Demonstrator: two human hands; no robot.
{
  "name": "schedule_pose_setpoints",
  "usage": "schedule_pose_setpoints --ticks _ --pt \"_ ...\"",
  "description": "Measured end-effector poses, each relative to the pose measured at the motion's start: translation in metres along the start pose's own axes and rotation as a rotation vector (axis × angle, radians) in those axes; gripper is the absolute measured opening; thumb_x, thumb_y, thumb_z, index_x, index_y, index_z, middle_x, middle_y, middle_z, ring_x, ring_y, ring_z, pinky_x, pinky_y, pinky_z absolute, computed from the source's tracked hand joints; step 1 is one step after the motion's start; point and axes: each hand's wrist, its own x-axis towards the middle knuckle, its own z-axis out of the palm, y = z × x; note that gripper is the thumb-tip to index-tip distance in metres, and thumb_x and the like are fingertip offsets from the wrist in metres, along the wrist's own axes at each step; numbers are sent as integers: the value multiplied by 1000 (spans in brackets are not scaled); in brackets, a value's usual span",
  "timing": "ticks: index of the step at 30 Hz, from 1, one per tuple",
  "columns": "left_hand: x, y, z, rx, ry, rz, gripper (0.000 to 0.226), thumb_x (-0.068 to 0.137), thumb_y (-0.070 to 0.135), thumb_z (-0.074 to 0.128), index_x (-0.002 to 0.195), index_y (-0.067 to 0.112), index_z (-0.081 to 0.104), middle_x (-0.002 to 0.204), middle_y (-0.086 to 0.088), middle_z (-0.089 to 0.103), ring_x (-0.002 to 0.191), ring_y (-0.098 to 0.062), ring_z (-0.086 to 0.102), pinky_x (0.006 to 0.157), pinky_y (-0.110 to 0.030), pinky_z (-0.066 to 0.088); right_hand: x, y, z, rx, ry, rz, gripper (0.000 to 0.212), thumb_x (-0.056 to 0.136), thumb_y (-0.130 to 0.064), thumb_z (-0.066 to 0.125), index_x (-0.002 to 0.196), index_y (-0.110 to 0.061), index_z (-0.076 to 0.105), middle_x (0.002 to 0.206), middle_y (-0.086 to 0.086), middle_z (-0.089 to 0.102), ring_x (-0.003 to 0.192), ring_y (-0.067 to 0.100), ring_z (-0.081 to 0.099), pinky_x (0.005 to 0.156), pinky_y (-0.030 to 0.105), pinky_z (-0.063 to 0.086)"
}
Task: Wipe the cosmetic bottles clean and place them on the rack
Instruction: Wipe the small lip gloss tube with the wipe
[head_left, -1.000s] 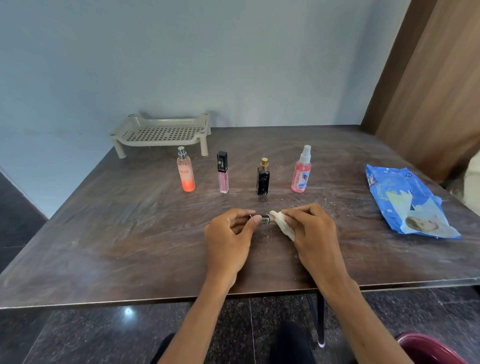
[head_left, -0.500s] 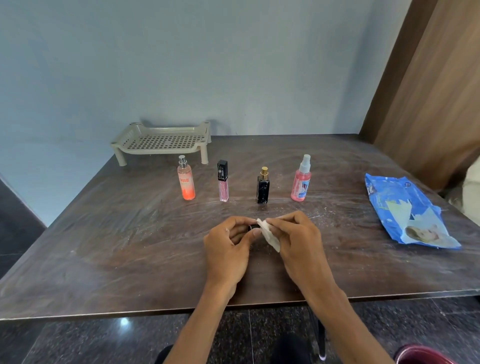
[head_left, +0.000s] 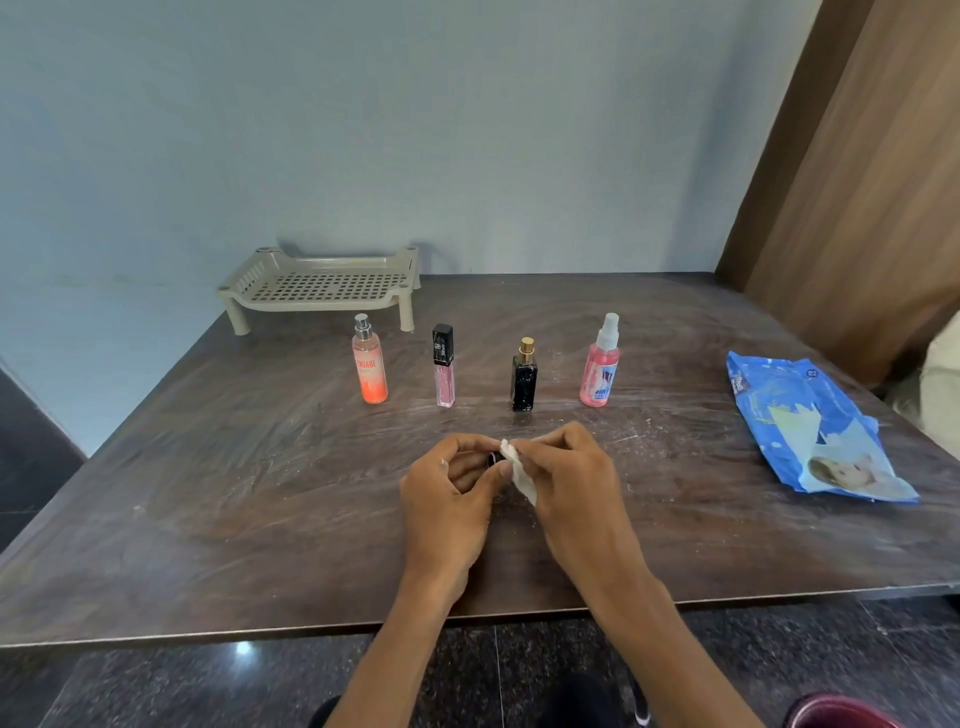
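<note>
Low over the near part of the table (head_left: 208, 493), the left hand (head_left: 447, 499) curls its fingers and thumb round a small dark bottle (head_left: 491, 459), and the right hand (head_left: 571, 483) pinches a white wipe (head_left: 519, 470) against its end. Only a dark sliver of that bottle shows between the fingers, so its shape and label cannot be made out. A second ago the hands stood a little apart and a silvery band of it was visible; now they meet and the wipe covers that part. Further back four bottles stand upright in a row, well apart: an orange spray bottle (head_left: 370, 364), a pink tube (head_left: 444, 366) with a black cap, a black bottle (head_left: 524, 376) with a gold top and a pink spray bottle (head_left: 600, 364). To the right lies a blue pack of wipes (head_left: 810, 426). The beige rack (head_left: 322, 286) stands at the far edge, by the wall
</note>
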Motion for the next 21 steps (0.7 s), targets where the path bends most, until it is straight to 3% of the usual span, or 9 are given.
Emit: schedule_pose_setpoints --ticks 4,10,16,21 --pt "1 0 1 -11 0 -17 24 77 -4 81 91 15 73 88 -1 79 86 -11 76 78 -21 59 -1 11 -6 21 31 -2 23 85 -11 71 108 -11 73 92 0 57 78 13 58 68 24 52" --pt "1 -1 2 4 -3 -7 22 79 -2 80 91 16 73 89 -1 79 87 -10 76 82 -23 59 -1 30 -19 -53 85 91 21 86 -8 69 106 -10 73 89 -2 55 76 10 55 66 12 41" --pt "0 1 1 29 4 19 25 78 -1 81 88 20 72 89 2 78 86 -7 75 78 -17 57 1 14 -5 7 53 74 14 87 -10 69 99 -13 74 88 -5 53 76 11 54 62 14 45" --pt "-1 2 0 16 16 11 26 79 -3 80 91 19 72 88 2 78 85 -7 75 75 -17 57 -1 2 0 -14 10 -50 23 83 -7 72 107 -8 72 92 -1 52 79 13 55 66 21 49"
